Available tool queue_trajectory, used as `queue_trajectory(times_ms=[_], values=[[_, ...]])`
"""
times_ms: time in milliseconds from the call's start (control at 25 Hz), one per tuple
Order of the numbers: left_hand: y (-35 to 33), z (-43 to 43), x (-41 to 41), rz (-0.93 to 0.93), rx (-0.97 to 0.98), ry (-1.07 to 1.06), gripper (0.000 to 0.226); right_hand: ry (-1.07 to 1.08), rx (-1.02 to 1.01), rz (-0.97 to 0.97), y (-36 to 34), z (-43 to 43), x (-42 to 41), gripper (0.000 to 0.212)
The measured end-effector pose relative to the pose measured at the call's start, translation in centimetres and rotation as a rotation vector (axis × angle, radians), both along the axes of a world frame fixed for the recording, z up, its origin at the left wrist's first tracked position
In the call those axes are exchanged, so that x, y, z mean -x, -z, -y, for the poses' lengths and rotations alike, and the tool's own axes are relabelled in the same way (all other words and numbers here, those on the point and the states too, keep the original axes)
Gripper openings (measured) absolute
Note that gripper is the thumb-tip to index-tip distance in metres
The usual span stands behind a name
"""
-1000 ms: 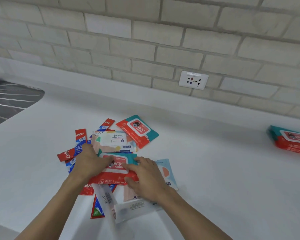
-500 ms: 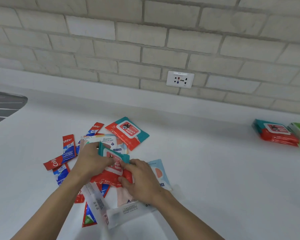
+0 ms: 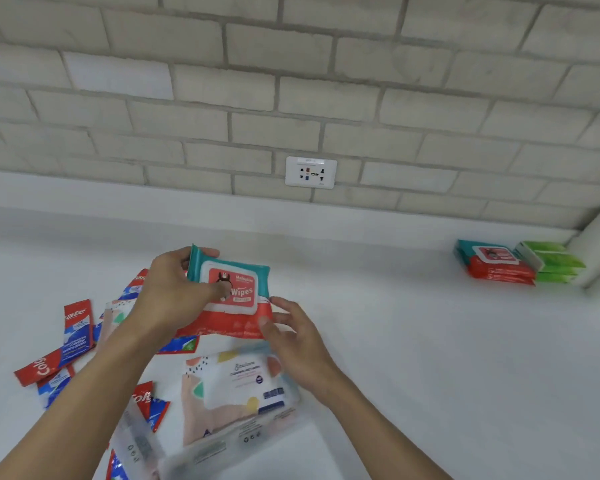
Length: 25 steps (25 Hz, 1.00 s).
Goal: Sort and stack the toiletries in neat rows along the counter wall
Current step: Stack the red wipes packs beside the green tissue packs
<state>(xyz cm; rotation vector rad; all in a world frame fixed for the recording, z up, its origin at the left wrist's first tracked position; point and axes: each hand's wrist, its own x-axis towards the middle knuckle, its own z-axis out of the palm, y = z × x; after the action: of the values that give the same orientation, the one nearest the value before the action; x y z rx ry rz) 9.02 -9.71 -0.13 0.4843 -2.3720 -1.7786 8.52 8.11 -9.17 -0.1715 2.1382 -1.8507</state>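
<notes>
Gripping the red-and-teal wipes pack [image 3: 238, 289] at its left end, the left hand [image 3: 168, 294] was recorded with thumb on the label and fingers curled over the top edge. The pack was held tilted, clear of the counter [image 3: 430, 358], above the loose pile. The right hand [image 3: 293, 337] was noted at the pack's lower right corner, thumb against the red edge; whether a pinch was made there could not be told.

Destination, as judged: the stack of matching packs [image 3: 496, 266] against the wall at far right, just beside the green packs [image 3: 553, 261].

Risks entered:
- The pack was soft and held from one end, so sagging or slipping was judged likely if the right hand were withdrawn.
- The stack was well apart from the pile; a hasty placement was judged liable to knock its top pack askew or nudge the green packs.
- The pastel wipes pack [image 3: 236, 386] and toothpaste sachets [image 3: 77, 327] lay beneath the forearms and might be swept aside.
</notes>
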Motion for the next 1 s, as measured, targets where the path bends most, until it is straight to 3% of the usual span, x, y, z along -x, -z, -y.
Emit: queue_trajectory(times_ms=[240, 680, 1000], values=[[0.0, -6.5, 1.4, 0.097, -0.327, 0.274, 0.051, 0.128, 0.352, 0.209, -2.4, -7.5, 1.4, 0.059], [2.4, -17.8, 5.3, 0.263, -0.633, 0.419, 0.026, 0.284, 0.371, 0.186, -3.5, -20.1, 2.5, 0.040], [2.6, -27.1, 9.2, 0.310, -0.599, 0.379, 0.029, 0.368, 0.359, 0.157, -3.6, -28.9, 4.8, 0.039]])
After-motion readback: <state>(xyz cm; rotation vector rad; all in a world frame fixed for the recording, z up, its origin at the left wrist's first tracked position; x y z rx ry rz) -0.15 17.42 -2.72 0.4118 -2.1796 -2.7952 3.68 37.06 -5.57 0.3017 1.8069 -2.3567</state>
